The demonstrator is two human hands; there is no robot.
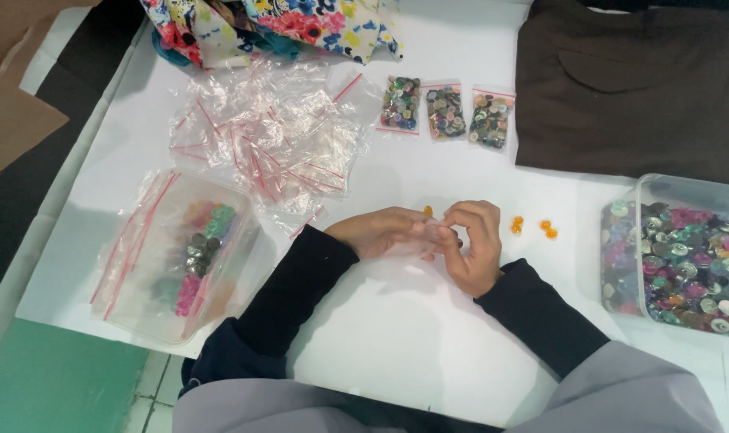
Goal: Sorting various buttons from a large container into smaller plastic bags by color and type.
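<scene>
1. A small clear plastic bag (430, 233) is pinched between the fingers of both hands, just above the white desk (396, 337); it is see-through and hard to make out, and its contents cannot be told
2. One small orange button (428, 211) sits at the fingertips, just above the bag, between the left thumb and the right forefinger
3. Two orange buttons (517, 225) lie touching each other on the desk, just to the right of the right hand
4. Two more orange buttons (548, 229) lie close together a little further right, near the clear tub's wall, apart from the first pair
</scene>
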